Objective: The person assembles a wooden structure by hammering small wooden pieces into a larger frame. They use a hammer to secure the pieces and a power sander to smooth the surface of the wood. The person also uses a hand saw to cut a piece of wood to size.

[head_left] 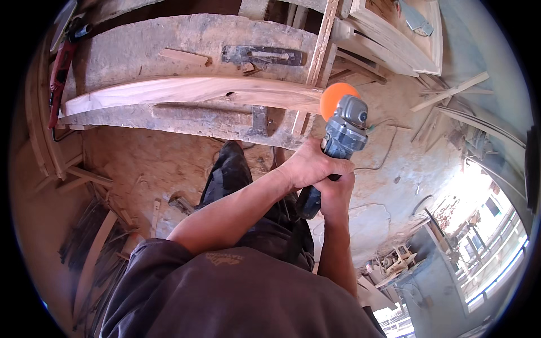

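Both my hands are closed around a grey-and-black angle grinder (341, 133) with an orange disc (337, 97) on its head. My left hand (304, 164) wraps the body just behind the head. Lower down, my right hand (337, 190) grips the handle, and the dark butt end sticks out below. The disc overlaps the right end of a long, curved, pale wooden piece (186, 90) lying across the workbench; whether they touch I cannot tell. A small dark hole shows in the wood near its middle.
The worn workbench (129, 45) carries a wood offcut (183, 57) and a dark hand plane (262, 55). A red power tool (62, 79) lies at its left end. Upper right stands a wooden drawer-like box (400, 36). A cable (387, 155) crosses the dusty floor; timber leans at left.
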The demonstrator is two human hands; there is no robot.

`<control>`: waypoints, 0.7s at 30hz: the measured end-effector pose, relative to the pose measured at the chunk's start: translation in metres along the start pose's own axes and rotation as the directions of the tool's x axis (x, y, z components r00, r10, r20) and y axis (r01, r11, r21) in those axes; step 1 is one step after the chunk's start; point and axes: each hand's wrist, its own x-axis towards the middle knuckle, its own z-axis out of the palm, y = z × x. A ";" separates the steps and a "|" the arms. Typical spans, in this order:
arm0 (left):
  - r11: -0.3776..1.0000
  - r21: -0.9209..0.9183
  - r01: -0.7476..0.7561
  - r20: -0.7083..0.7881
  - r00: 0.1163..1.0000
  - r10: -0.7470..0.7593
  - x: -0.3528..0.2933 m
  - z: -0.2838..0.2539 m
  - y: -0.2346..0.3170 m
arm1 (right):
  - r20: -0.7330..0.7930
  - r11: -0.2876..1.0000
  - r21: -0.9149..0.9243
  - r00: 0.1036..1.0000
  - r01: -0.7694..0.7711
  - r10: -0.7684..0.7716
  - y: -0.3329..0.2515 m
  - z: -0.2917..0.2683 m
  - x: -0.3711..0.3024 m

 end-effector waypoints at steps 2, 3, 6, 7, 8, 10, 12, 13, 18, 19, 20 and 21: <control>0.997 0.040 -0.063 -0.016 0.998 0.063 -0.002 0.004 0.000 | -0.049 0.998 0.055 0.998 0.033 -0.030 0.006 -0.001 -0.002; 0.989 0.128 -0.075 -0.028 0.996 0.079 -0.006 0.000 0.002 | -0.061 0.995 0.099 0.998 0.011 -0.005 0.005 -0.001 -0.004; 0.791 0.536 -0.295 -0.142 0.892 0.429 -0.037 -0.041 0.008 | -0.046 0.984 0.171 0.998 -0.043 0.051 0.005 0.002 -0.008; 0.747 0.617 -0.246 -0.273 0.824 0.497 -0.042 -0.057 0.006 | -0.025 0.989 0.143 0.998 -0.048 0.052 0.009 0.000 -0.007; 0.577 0.742 -0.340 -0.223 0.686 0.692 -0.049 -0.075 0.024 | -0.006 0.992 0.115 0.999 -0.053 0.054 0.012 0.000 -0.006; 0.491 0.827 -0.273 -0.274 0.567 0.777 -0.051 -0.122 0.034 | 0.025 0.995 0.084 0.998 -0.053 0.051 0.002 0.010 -0.004; 0.234 0.968 -0.095 -0.162 0.479 0.863 -0.048 -0.171 0.045 | 0.083 0.999 0.038 0.996 -0.022 0.019 -0.001 0.015 0.000; 0.183 0.980 -0.077 -0.128 0.461 0.878 -0.044 -0.190 0.048 | 0.076 1.000 -0.003 0.997 -0.010 0.010 0.000 0.016 0.001; -0.102 0.994 0.042 0.068 0.502 0.862 -0.036 -0.218 0.043 | 0.035 0.995 0.029 0.995 -0.096 0.095 0.001 0.012 0.000; -0.092 0.994 0.052 0.053 0.504 0.862 -0.034 -0.220 0.043 | 0.018 0.993 0.039 0.994 -0.113 0.112 0.000 0.012 -0.001; -0.094 0.994 0.053 0.056 0.494 0.867 -0.033 -0.220 0.042 | 0.018 0.992 0.059 0.993 -0.116 0.115 0.001 0.012 -0.002; -0.096 0.994 0.055 0.057 0.485 0.873 -0.032 -0.219 0.041 | 0.019 0.990 0.079 0.993 -0.118 0.117 0.004 0.012 -0.003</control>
